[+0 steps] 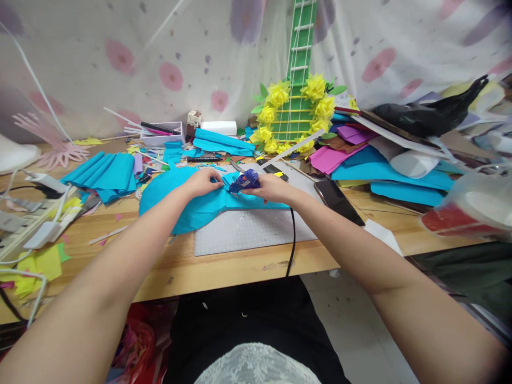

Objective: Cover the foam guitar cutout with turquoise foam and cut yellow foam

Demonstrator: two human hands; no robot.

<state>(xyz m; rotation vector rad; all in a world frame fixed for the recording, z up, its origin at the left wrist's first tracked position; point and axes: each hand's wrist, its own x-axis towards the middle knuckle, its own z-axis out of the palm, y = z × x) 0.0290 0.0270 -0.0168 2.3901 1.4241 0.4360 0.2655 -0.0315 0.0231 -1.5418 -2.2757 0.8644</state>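
Gripping a dark-blue tool (247,181), the right hand (271,188) is over the turquoise shape (172,198), partly on the gray mat (228,234). The left hand (201,183) curls its fingers there; whether they pinch, I cannot tell.

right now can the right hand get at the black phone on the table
Probably not without letting go: the right hand is wrapped around the dark blue glue gun, though the black phone lies uncovered close beside the right forearm.
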